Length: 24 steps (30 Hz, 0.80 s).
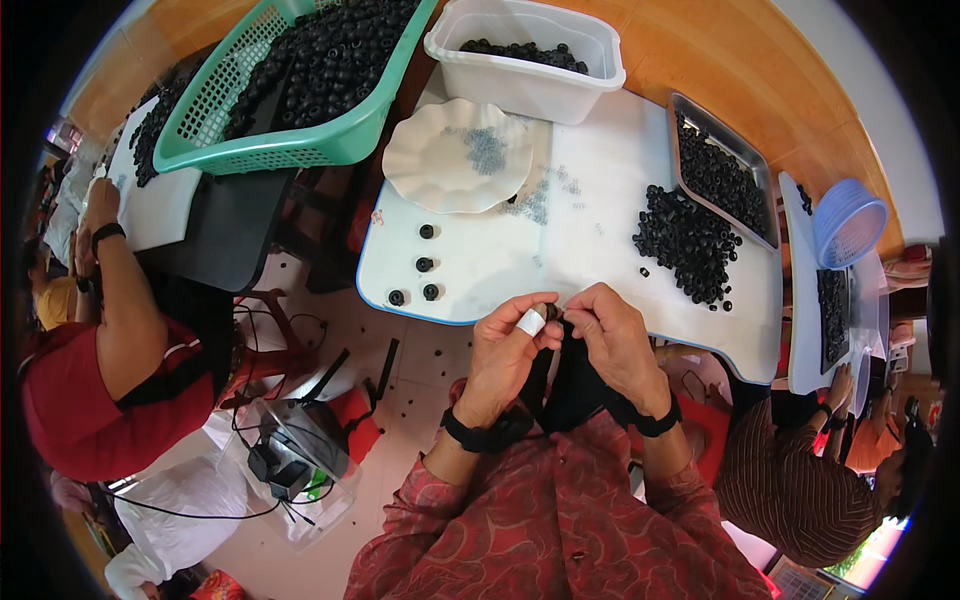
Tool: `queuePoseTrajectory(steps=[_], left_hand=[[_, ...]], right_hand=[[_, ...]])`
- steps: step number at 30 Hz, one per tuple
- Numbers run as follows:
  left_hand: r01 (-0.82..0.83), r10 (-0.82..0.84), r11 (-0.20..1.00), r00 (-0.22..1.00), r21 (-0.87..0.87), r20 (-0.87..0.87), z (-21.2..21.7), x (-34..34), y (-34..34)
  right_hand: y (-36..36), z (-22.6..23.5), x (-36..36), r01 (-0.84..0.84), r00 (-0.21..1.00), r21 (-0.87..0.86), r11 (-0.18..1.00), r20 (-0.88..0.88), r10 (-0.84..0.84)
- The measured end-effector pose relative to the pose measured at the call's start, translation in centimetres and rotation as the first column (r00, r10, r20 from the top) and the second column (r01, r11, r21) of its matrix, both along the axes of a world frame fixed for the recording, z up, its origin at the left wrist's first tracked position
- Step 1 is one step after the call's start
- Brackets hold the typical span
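My left hand [508,350], with a white bandage on one finger, and my right hand [612,335] meet at the near edge of a white table [560,250]. Together they pinch one small black ring-shaped part [552,314] between the fingertips. Both wrists wear black bands. A heap of the same black parts [690,240] lies on the table to the right, and several single ones [425,265] stand in a loose group to the left. A white scalloped dish [455,155] with tiny grey pieces sits at the table's far side.
A green basket [300,80] and a white tub [525,55] hold more black parts. A metal tray [720,175] of parts lies at right, beside a blue basket [848,222]. A person in red [90,370] sits at left, another in stripes [800,480] at right.
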State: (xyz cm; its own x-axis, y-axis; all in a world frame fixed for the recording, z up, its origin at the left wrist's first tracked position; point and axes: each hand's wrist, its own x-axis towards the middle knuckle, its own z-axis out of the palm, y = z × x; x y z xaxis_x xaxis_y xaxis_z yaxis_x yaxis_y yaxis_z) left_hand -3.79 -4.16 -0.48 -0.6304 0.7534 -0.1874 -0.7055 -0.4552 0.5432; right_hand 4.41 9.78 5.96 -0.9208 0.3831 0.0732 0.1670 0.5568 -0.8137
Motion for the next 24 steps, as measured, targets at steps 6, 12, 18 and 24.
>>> queuePoseTrajectory(steps=[6, 12, 18, 24], left_hand=[[-0.01, 0.01, 1.0, 1.0, 0.003, -0.014, 0.0, 0.2, 0.0], [-0.01, 0.007, 0.999, 0.998, -0.052, -0.066, 0.3, 0.2, -0.2], [-0.021, 0.01, 0.997, 0.989, -0.07, -0.148, 0.4, 0.3, -0.3], [0.005, -0.029, 0.994, 0.976, -0.108, -0.215, 0.5, 0.2, -0.4]], right_hand=[[-0.4, 0.8, 0.2, -0.044, 0.999, 0.045, 0.998, 0.003, 0.044], [-0.4, 1.4, 0.3, -0.081, 0.996, 0.111, 0.991, 0.043, 0.076], [-0.4, 1.6, 0.3, -0.116, 0.992, 0.133, 0.984, 0.065, 0.108], [-0.2, 1.2, 0.4, -0.122, 0.99, 0.131, 0.984, 0.08, 0.112]])
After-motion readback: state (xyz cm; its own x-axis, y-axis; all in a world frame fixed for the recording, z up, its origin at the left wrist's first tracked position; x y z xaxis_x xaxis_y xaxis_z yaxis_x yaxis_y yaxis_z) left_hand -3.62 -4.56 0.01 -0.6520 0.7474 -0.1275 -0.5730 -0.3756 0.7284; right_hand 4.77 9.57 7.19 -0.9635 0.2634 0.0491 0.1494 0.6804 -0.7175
